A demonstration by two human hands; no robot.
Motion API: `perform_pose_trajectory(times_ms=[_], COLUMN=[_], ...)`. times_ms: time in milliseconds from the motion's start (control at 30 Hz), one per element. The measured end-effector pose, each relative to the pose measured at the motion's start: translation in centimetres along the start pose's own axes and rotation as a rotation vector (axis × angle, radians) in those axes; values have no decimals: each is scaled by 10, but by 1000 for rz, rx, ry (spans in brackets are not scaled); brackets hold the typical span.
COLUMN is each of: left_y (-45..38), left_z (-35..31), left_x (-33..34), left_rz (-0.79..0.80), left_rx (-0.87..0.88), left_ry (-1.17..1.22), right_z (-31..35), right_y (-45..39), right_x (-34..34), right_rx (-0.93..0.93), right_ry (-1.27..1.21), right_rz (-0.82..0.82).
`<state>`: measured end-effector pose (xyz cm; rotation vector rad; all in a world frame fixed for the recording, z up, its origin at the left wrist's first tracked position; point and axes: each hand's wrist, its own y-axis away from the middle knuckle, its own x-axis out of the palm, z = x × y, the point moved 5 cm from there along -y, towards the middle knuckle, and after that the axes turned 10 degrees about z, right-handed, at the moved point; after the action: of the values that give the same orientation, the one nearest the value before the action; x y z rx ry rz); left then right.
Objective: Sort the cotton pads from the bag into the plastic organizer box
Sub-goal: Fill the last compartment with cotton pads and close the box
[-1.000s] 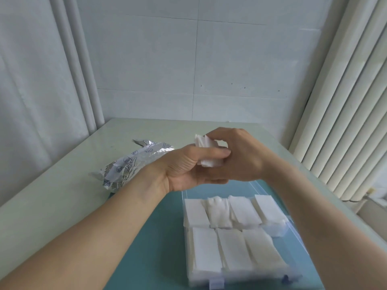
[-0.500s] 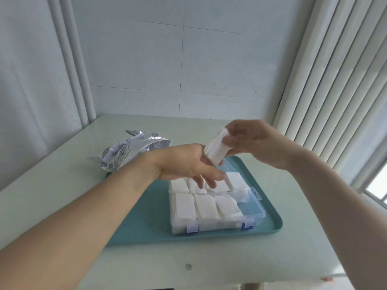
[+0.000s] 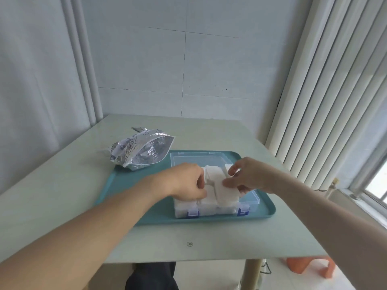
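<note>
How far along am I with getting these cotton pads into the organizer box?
Mostly done, it seems: the organizer box on the tray shows white cotton pads in most compartments. Your right hand is lowering another stack in while your left hand rests on the pads. The foil bag looks nearly empty.

plain tiled room corner (image 3: 209, 65): vertical blinds (image 3: 326, 101), pale table (image 3: 209, 237), orange stool (image 3: 307, 265)

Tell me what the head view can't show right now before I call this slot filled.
- Organizer box compartments under both hands: covered, fill unknown.
- Left hand fingertips: curled out of sight, contact unclear.
- Foil bag interior: glare hides any remaining pads.
- Pad stack under the right hand: seating unclear.
</note>
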<state>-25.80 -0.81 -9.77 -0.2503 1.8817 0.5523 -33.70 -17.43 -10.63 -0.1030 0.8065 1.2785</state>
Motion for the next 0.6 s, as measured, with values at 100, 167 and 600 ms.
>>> perform_pose_trajectory(times_ms=[100,167,600], left_y=[1,1,-32], left_z=[1,1,-38], left_x=[1,0,23], left_rz=[9,16,53], left_rx=[-21,-29,227], left_ry=[7,-22,-151], right_z=[2,2,4], right_y=[4,8,20], right_x=[-4,-15,-22], right_rx=[-14,-6,105], right_ry=[-47,-64,465], right_rz=[-7,-37,-163])
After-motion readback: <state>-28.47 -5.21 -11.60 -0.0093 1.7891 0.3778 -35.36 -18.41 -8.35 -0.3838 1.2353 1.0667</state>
